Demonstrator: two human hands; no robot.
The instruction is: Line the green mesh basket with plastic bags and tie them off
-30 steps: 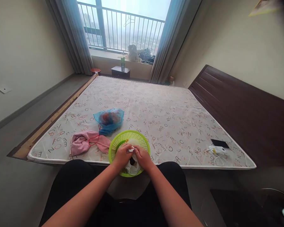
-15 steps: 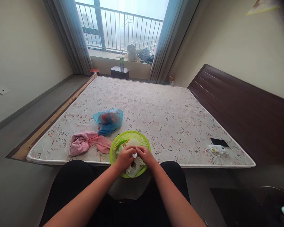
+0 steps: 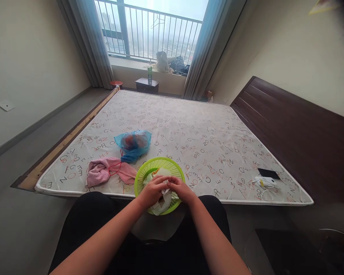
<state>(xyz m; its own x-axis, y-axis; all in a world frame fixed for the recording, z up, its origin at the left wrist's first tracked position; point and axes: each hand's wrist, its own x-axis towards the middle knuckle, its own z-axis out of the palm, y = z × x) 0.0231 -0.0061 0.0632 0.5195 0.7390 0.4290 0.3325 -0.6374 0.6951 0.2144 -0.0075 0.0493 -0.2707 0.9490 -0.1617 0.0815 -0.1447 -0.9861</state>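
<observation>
- While both hands sit together over the near side of the green basket [image 3: 149,170], the left hand [image 3: 152,192] and right hand [image 3: 182,190] meet at the fingertips, pinching a small white bit of the plastic bag [image 3: 160,206] between them. Both look closed on it, though what exactly the white bit is I can't tell, too small.
- That bag is whitish and crumpled. It hangs straight below the hands, draped over the basket's near rim, so it's right under the fingers and not off to either side. Neither hand is really nearer; they're about even, left coming from the left, right from the right.
- Something orange-yellowish peeks out inside the basket just past the hands, can't say what.
- Black-clad lap [image 3: 97,225] is right below, at the edge of the mattress [image 3: 206,145], which the basket partly overhangs.
- Just left of the basket lies a pink cloth [image 3: 101,173] with a red string, and behind that a blue bag [image 3: 133,143] with reddish stuff inside.
- Off to the right, well apart, a phone [image 3: 268,173] and a white charger [image 3: 263,182].
- Far end: dark headboard [image 3: 298,137], window [image 3: 149,30] with curtains.
</observation>
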